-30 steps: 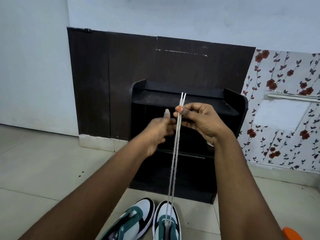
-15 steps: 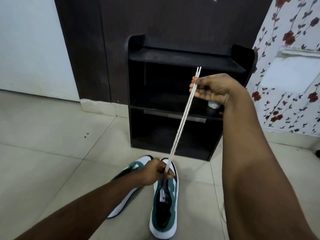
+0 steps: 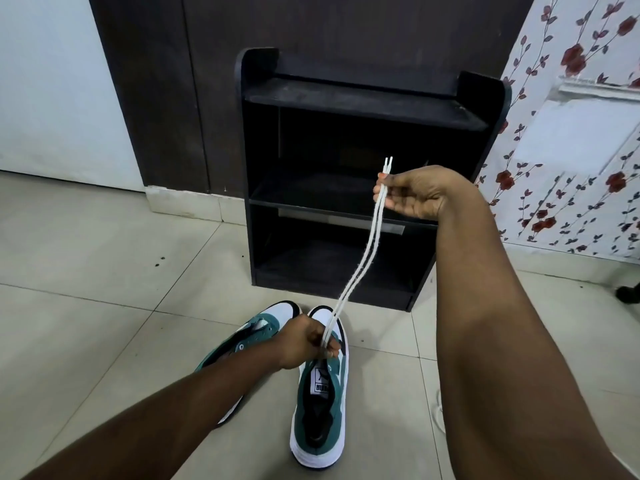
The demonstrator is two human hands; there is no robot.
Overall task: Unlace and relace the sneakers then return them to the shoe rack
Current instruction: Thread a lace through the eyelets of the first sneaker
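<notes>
Two green-and-white sneakers stand on the tiled floor before a black shoe rack (image 3: 367, 109). The right sneaker (image 3: 320, 424) points toward the rack; the left sneaker (image 3: 258, 332) lies angled beside it, partly hidden by my left forearm. A white lace (image 3: 363, 261) runs as two strands from the right sneaker's front up to my right hand (image 3: 414, 197), which pinches both strands just below their tips. My left hand (image 3: 306, 342) grips the same two strands low down, right above the sneaker's tongue. The lace hangs slightly slack between my hands.
The rack's shelves look empty and dark. A dark wood panel (image 3: 166, 91) stands behind it, a white wall to the left, floral wallpaper (image 3: 588, 209) to the right. Another white lace (image 3: 438, 414) lies on the floor beside my right forearm. A dark object (image 3: 628, 294) sits at the right edge.
My left hand slid down the strands from near the tips to the sneaker. My right hand lowered a little, so the lace went from taut to slightly slack. The view tilted downward.
</notes>
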